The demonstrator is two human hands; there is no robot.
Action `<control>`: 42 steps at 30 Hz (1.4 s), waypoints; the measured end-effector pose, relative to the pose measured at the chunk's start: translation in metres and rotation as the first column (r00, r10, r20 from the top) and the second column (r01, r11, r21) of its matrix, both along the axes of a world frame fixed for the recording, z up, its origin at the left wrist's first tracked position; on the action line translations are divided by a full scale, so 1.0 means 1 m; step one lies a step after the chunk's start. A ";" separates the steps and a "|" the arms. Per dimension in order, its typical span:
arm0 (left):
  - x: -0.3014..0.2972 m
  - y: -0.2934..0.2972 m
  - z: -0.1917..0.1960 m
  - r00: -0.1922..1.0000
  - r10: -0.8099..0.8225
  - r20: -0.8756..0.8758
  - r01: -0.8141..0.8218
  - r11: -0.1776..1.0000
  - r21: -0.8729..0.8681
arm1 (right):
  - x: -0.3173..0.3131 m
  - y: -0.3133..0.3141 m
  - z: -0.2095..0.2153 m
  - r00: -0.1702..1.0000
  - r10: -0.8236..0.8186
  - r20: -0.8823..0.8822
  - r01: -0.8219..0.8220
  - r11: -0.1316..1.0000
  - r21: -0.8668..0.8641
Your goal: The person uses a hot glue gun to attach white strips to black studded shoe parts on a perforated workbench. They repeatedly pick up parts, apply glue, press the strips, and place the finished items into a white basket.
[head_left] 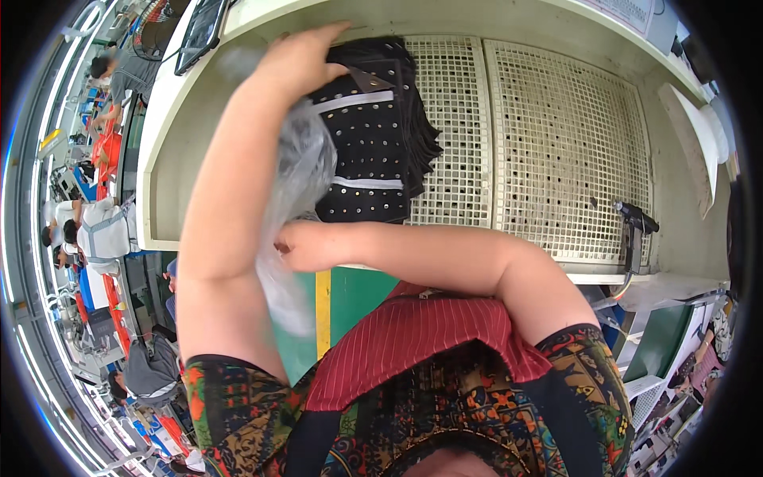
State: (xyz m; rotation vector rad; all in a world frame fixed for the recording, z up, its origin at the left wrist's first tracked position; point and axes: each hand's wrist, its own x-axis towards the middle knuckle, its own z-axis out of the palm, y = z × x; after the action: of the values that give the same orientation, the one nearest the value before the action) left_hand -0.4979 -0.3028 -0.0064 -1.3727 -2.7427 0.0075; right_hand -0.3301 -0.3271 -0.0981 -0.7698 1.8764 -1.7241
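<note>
A stack of black sheets (362, 147) with rows of small shiny round studs and pale strips lies in the shallow tray; its top corner is folded over. My left hand (302, 60) is at the stack's far left corner, its fingers stretched out and its thumb apart, touching the folded corner. A clear plastic bag (306, 155), partly blurred, runs along the stack's left side and hangs down over the tray's near edge. My right hand (306, 245) is closed on the bag at that edge, with its fingertips partly hidden.
The tray's floor is perforated pale panels (568, 143). A black air gun (636, 219) with a hose hangs at the near right edge. A white curved sheet (695, 143) leans at the right wall. A dark tablet-like device (201, 33) rests on the far left rim. People work at left.
</note>
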 end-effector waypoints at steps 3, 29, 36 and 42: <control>0.028 0.002 -0.011 0.985 -0.142 0.100 0.128 0.983 0.133 | 0.002 0.012 -0.050 0.882 -0.290 -0.373 0.279 0.957 -0.084; 0.050 -0.018 -0.085 0.999 0.016 -0.043 0.007 0.874 0.487 | 0.087 0.173 -0.059 0.637 -0.770 -0.030 0.724 0.585 0.365; -0.024 0.032 -0.143 0.997 0.067 -0.027 -0.064 0.993 0.095 | 0.135 0.181 -0.046 0.701 -0.709 0.068 0.630 0.662 0.406; -0.005 0.022 -0.099 0.988 -0.154 -0.021 0.146 0.875 0.462 | 0.151 0.203 -0.039 0.525 -0.851 0.012 0.793 0.493 0.358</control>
State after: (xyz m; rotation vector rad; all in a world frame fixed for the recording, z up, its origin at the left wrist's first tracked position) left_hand -0.5032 -0.2809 -0.1050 -1.4288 -2.4083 -0.6285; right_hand -0.1787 -0.1244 -0.1369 0.5693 2.4911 -1.7885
